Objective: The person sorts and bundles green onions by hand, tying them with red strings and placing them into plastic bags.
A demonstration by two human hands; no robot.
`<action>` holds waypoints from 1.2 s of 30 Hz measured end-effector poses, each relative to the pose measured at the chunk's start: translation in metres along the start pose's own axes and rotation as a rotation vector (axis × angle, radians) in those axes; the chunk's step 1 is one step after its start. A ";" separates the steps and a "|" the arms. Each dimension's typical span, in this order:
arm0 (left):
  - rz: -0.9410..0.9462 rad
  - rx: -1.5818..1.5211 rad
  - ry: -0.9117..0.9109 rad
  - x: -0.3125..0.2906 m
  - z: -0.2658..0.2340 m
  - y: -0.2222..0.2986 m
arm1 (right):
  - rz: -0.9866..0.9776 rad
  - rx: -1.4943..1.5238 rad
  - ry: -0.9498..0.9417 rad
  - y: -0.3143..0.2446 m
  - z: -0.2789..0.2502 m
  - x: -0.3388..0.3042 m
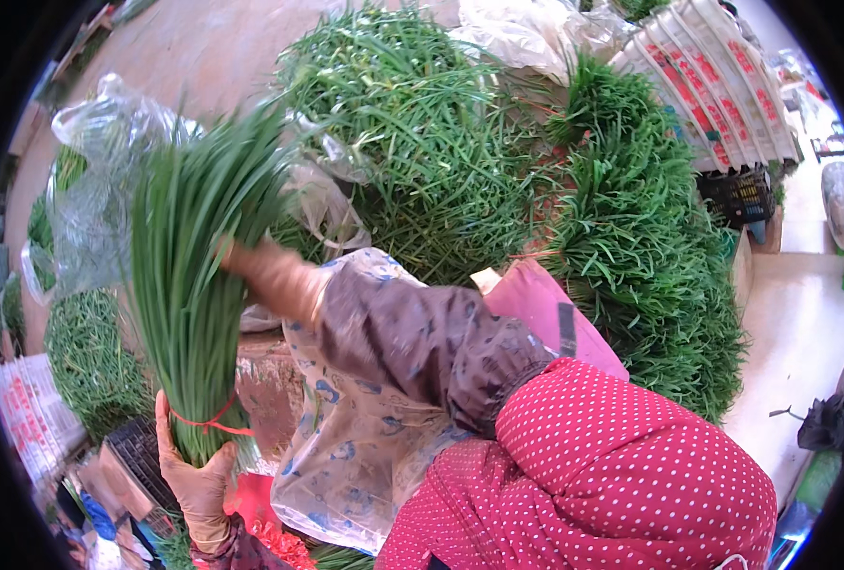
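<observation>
A tall bundle of long green garlic chives (189, 256) stands upright at the left, bound low down by a thin red tie (215, 422). My left hand (194, 480), in a pale glove, is closed around its lower end, thumb on one side and fingers on the other. Against the bundle's right side is my right hand (275, 280), smeared by motion, its fingers partly hidden among the leaves. A dark sleeve cover (412, 332) covers my right forearm. Across my lap spreads a clear patterned plastic apron (346, 456).
A large heap of loose chives (412, 142) lies ahead. To its right, many bundles (641, 256) are stacked beside a pink piece (555, 309). Clear plastic bags (123, 190) and more chives (94, 351) sit left. A white woven sack (712, 81) covers a black crate (738, 195) at far right.
</observation>
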State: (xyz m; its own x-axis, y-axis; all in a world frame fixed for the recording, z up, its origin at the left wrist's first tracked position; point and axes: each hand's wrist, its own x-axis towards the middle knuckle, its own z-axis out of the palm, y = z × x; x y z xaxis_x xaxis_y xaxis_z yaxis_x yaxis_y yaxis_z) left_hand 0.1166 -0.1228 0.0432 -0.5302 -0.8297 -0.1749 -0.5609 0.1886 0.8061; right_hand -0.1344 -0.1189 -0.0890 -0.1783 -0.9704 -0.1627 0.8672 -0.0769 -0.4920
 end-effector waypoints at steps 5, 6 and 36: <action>0.346 0.248 -0.036 0.038 0.049 0.057 | -0.240 -0.077 -0.101 -0.163 -0.005 -0.034; 0.465 0.354 -0.038 0.047 0.061 0.067 | -0.268 -0.234 0.149 -0.192 0.002 -0.055; 0.496 0.331 -0.287 0.165 0.175 0.074 | -0.598 -0.588 1.249 -0.277 -0.212 -0.517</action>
State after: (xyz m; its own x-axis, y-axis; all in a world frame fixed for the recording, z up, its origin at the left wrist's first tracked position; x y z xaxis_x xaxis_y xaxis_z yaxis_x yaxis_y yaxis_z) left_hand -0.1230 -0.1536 -0.0248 -0.8989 -0.4381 -0.0081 -0.3476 0.7018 0.6218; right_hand -0.3805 0.4525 -0.0501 -0.9617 0.0071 -0.2739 0.2740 0.0139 -0.9616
